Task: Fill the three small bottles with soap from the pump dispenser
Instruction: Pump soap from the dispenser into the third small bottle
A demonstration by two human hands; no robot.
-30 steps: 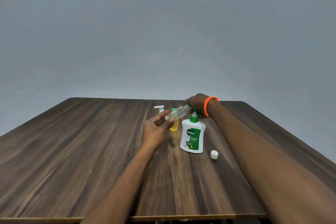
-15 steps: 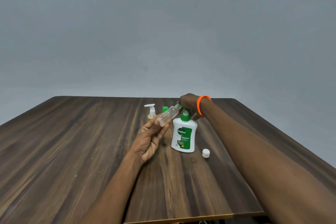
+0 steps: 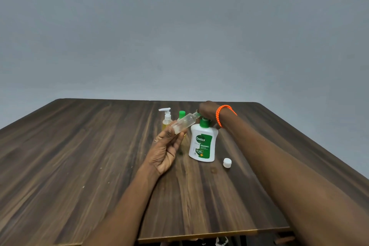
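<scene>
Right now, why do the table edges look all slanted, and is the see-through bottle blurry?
Head view: the wide-angle lens splays the table edges outward and stretches the near forearms; the clear bottle in the left hand looks soft and hard to read against the wood, with a faint shine; the dispenser label reads sharply; light is soft and even, shadows faint.

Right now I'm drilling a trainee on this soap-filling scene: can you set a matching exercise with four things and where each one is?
Things:
1. clear bottle
2. Dettol dispenser
3. white cap
4. white-pump bottle

Places:
A. lying loose on the table, right of the dispenser
B. tilted in the left hand, mouth at the dispenser's spout
C. standing at the far left of the group
D. upright, right hand on its pump

Pairs: 1-B, 2-D, 3-A, 4-C
</scene>
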